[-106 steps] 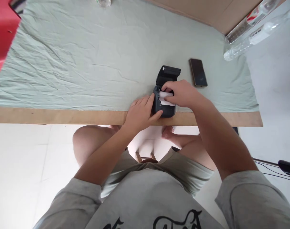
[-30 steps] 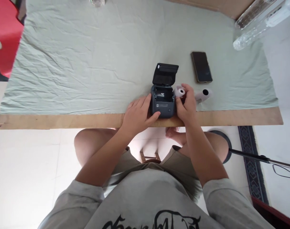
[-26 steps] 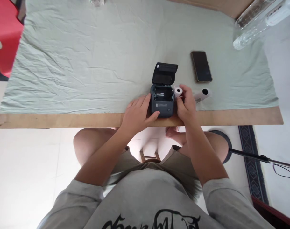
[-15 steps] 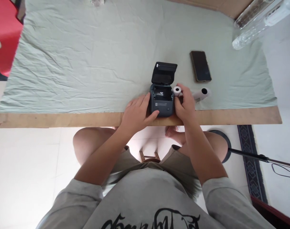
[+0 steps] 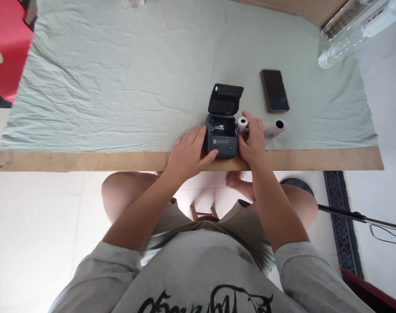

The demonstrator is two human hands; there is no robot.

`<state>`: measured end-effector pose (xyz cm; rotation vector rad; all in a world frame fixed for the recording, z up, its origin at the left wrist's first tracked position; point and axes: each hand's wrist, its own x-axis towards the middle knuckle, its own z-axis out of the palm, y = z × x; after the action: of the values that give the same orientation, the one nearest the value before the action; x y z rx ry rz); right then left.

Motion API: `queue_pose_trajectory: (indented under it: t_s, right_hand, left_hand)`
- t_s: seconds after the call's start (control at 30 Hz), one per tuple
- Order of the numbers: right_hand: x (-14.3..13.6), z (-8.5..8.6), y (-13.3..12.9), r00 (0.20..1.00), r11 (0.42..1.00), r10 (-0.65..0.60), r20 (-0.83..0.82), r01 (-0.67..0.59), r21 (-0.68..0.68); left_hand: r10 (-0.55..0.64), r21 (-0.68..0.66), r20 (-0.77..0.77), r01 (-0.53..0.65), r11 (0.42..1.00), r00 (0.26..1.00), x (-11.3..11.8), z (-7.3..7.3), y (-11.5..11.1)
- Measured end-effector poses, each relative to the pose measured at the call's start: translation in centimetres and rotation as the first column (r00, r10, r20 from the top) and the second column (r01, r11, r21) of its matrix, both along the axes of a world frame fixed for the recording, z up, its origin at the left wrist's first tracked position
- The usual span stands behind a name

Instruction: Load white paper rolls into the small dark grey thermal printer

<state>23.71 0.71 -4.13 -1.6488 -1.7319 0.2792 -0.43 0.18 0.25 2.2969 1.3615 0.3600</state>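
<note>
Your left hand lies with fingers extended along the left side of the printer, thumb spread onto its near corner. Your right hand curls its fingers around the small paper roll just right of the printer; the roll stands upright, hole facing up, lower part hidden.

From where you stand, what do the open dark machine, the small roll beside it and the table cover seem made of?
Dark machine: probably plastic, smooth with rounded, moulded-looking corners. Small roll: likely paper, matte white, wound around a hole. Table cover: apparently cloth, matte pale green, judging by its creases.
</note>
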Motion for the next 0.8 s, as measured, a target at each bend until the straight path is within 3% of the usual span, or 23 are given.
queue_pose_trajectory:
  t_s: [0.23, 0.4, 0.63, 0.8]
  right_hand:
    - [0.1, -0.1, 0.1, 0.998, 0.998, 0.055, 0.025, -0.055, -0.009]
    - [0.0, 0.3, 0.1, 0.998, 0.998, 0.005, 0.069, -0.009, 0.055]
    - [0.1, -0.2, -0.1, 0.993, 0.997, -0.069, -0.098, 0.072, 0.027]
    - [1.0, 0.2, -0.1, 0.997, 0.997, 0.06, -0.043, -0.062, -0.051]
  left_hand:
    - [0.009, -0.001, 0.002, -0.009, 1.0, 1.0, 0.0, 0.1, 0.0]
    - [0.008, -0.011, 0.009, -0.008, 1.0, 1.0, 0.0, 0.1, 0.0]
    - [0.009, -0.003, 0.022, -0.009, 1.0, 1.0, -0.1, 0.2, 0.0]
    - [0.008, 0.005, 0.025, -0.008, 1.0, 1.0, -0.1, 0.1, -0.1]
